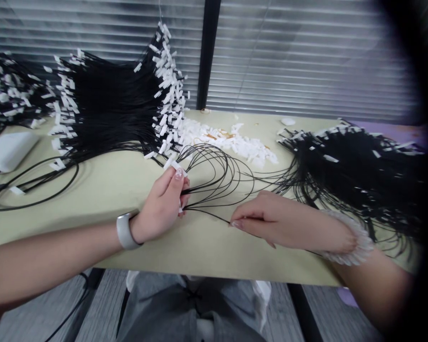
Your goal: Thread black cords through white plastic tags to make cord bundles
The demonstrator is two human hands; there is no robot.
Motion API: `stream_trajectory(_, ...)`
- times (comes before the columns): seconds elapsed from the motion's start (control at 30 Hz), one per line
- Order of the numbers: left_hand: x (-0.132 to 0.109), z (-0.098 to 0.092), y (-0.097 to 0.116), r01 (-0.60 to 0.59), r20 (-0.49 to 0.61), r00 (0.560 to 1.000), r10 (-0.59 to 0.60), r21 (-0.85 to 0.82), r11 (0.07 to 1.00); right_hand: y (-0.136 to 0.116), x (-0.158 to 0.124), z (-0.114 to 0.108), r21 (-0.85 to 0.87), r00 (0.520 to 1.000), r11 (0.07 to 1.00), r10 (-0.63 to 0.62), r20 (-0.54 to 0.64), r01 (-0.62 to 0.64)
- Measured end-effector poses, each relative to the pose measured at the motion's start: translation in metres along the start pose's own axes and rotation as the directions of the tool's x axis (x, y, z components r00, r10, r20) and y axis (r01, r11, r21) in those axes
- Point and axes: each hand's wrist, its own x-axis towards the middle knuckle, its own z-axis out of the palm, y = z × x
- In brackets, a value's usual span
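Observation:
My left hand (164, 204) is closed around the gathered ends of several thin black cords (217, 178), which loop out over the pale green table (110, 190); small white tags show at its fingertips. My right hand (271, 219) pinches one black cord close to the table surface, just right of the left hand. A grey band sits on my left wrist and a white frilly band on my right wrist.
A big heap of black cords with white tags (110, 104) lies at the back left, another heap (356, 166) at the right. Loose white paper bits (235, 140) cover the back middle. A white device (7, 149) rests at far left. Window blinds stand behind.

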Motion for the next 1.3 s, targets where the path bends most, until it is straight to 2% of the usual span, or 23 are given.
stream_trajectory(0.13,-0.001,0.000,0.001,0.018,0.009,1.000,-0.018,0.007,1.000,0.004,0.001,0.000,-0.006,0.998,0.998,0.063,0.011,-0.063)
stream_trajectory(0.33,-0.001,-0.001,0.001,-0.004,0.019,1.000,0.004,0.032,0.999,0.008,-0.001,-0.005,-0.051,0.991,0.997,0.071,0.110,-0.065)
stream_trajectory(0.47,-0.002,0.000,0.002,0.009,0.014,1.000,-0.009,0.035,0.999,0.012,-0.010,-0.015,-0.076,0.996,0.994,0.084,0.031,-0.081)
stream_trajectory(0.6,-0.002,0.000,0.002,0.017,0.030,0.999,-0.019,0.063,0.998,0.012,-0.020,-0.021,-0.189,0.992,0.975,0.110,-0.061,-0.119)
stream_trajectory(0.77,-0.001,0.000,0.002,0.017,0.002,1.000,-0.017,0.041,0.999,0.005,-0.020,-0.016,-0.258,0.992,0.961,0.117,0.045,-0.101)
stream_trajectory(0.83,-0.001,0.000,0.002,0.021,-0.005,1.000,-0.021,0.026,0.999,0.004,-0.019,-0.014,-0.315,0.992,0.944,0.118,0.044,-0.098)
stream_trajectory(1.13,-0.002,0.000,0.003,0.012,0.014,1.000,-0.011,-0.019,1.000,0.009,-0.013,-0.003,-0.510,0.978,0.844,0.070,-0.198,-0.164)
stream_trajectory(1.2,-0.002,0.000,0.003,0.002,0.016,1.000,-0.002,-0.019,1.000,0.008,-0.010,-0.001,-0.553,0.943,0.798,0.057,-0.329,-0.241)
stream_trajectory(1.3,-0.001,-0.001,0.002,-0.001,0.013,1.000,0.002,-0.020,1.000,0.008,-0.011,-0.002,-0.567,0.828,0.711,0.039,-0.560,-0.417)
